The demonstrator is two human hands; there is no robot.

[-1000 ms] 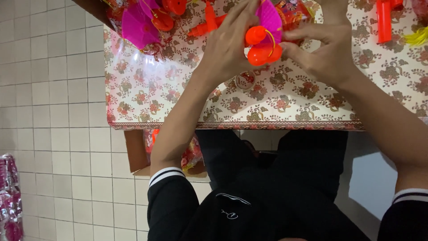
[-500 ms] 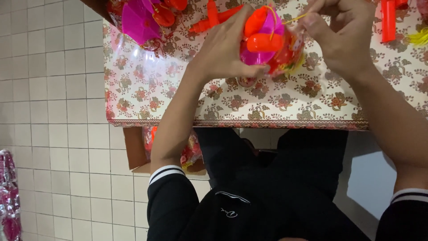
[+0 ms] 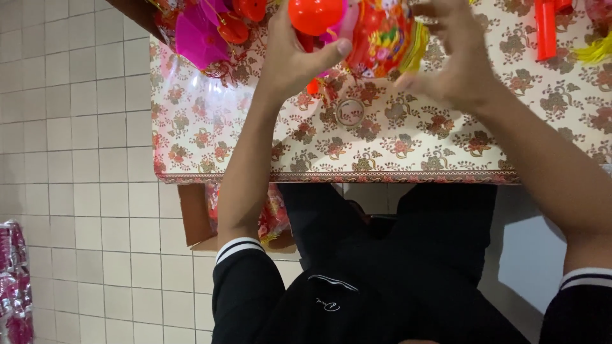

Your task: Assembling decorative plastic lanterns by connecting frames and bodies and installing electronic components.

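My left hand (image 3: pixel 294 56) and my right hand (image 3: pixel 454 58) hold up a colourful paper lantern (image 3: pixel 381 33) between them, near the top edge of the view. The lantern is red and yellow with a pink side, and an orange plastic cap (image 3: pixel 316 14) sits at its left end under my left thumb. My right-hand fingers are spread around its right side. Below the lantern, a small round ring-shaped piece (image 3: pixel 350 112) lies on the table with the floral cloth (image 3: pixel 408 150).
Pink and orange lantern parts (image 3: pixel 203 33) are piled at the table's far left. A red plastic stick (image 3: pixel 546 28) and a yellow tassel (image 3: pixel 598 52) lie at the far right. A cardboard box (image 3: pixel 194 216) with red packets sits under the table. Pink packages (image 3: pixel 14 280) lean by the tiled floor's left edge.
Both hands have lifted the lantern up and toward the camera, and it has opened out fuller. The small round piece on the cloth has become visible beneath it.
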